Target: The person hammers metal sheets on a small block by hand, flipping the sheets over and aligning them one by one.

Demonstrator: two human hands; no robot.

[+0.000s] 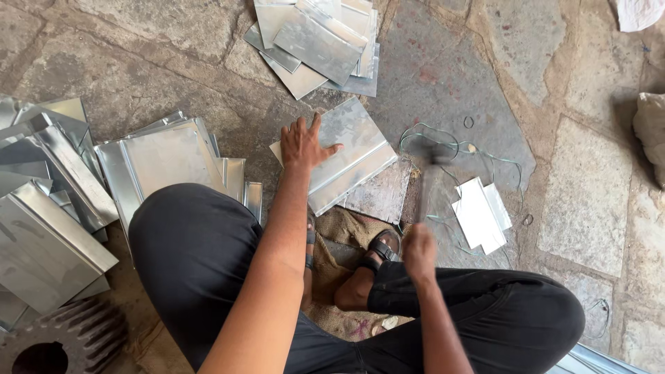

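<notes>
**Hammer raised over a pinned metal sheet**

Head view: the left hand (303,144) lies flat with its fingers spread on a folded galvanised metal sheet (353,156), gripping nothing, only pressing down, seemingly to keep the piece from shifting on the stone floor (443,76). The sheet rests directly under and to the right of that hand, on top of another flat metal piece (381,195) just nearer the person.

The right hand (420,251) is closed in a fist around the handle of a hammer (429,176), whose blurred head hangs just beyond the sheet's right edge. The blur suggests a swing, and the long grip low on the handle would give leverage.

Left of the left hand stand stacks of bent metal sheets (166,163); beyond it lies another pile of sheets (322,41). Right of the hammer lies a small folded metal piece (479,215), amid a loop of thin wire (450,147). A sandalled foot (377,253) rests on burlap sacking (346,225) between the hands.
</notes>
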